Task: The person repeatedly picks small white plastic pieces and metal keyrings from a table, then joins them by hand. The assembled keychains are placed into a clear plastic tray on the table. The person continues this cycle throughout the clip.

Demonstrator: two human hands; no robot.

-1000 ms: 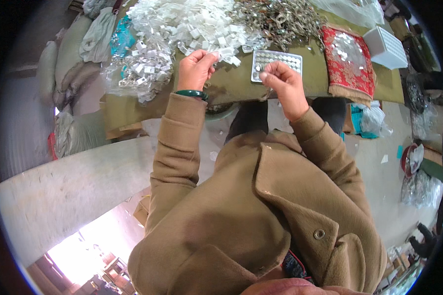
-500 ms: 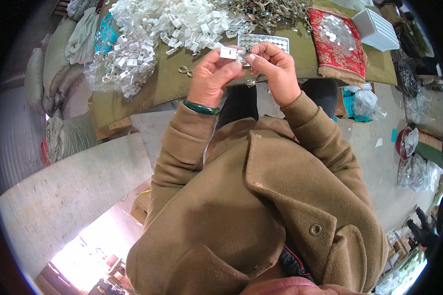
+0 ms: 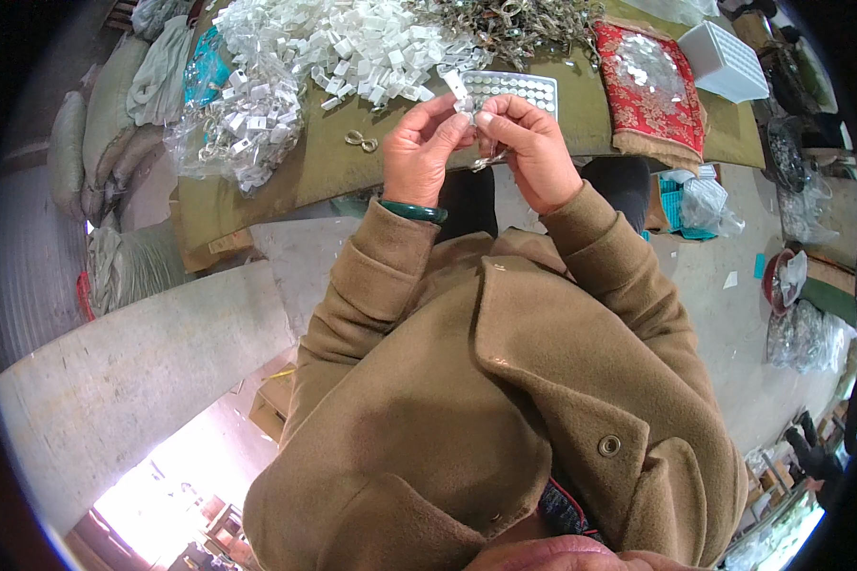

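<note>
Over the near edge of the table my two hands meet at the fingertips. My left hand (image 3: 417, 157), with a dark green bangle at the wrist, is closed in a pinch on a small white rectangular tag (image 3: 456, 86) that stands up above the fingers. My right hand (image 3: 533, 147) pinches a thin silvery strand (image 3: 486, 162), which dangles below the fingertips. Fingers hide where tag and strand come together. Just beyond the hands lies a white tray (image 3: 510, 76) of small round pale pieces. A looped metallic strand (image 3: 360, 141) rests left of my left hand.
Beyond the hands is a heap of white tags (image 3: 381, 48), beside a tangled pile of metallic strands (image 3: 514, 24). A clear bag (image 3: 243, 124) of tags lies left. Right are a red patterned cloth (image 3: 649, 86) with clear pieces and a white rack (image 3: 724, 59).
The white tag has turned from lying flat to pointing upward and away. My left hand has shifted slightly right, closer to my right hand, and the tray shows more.
</note>
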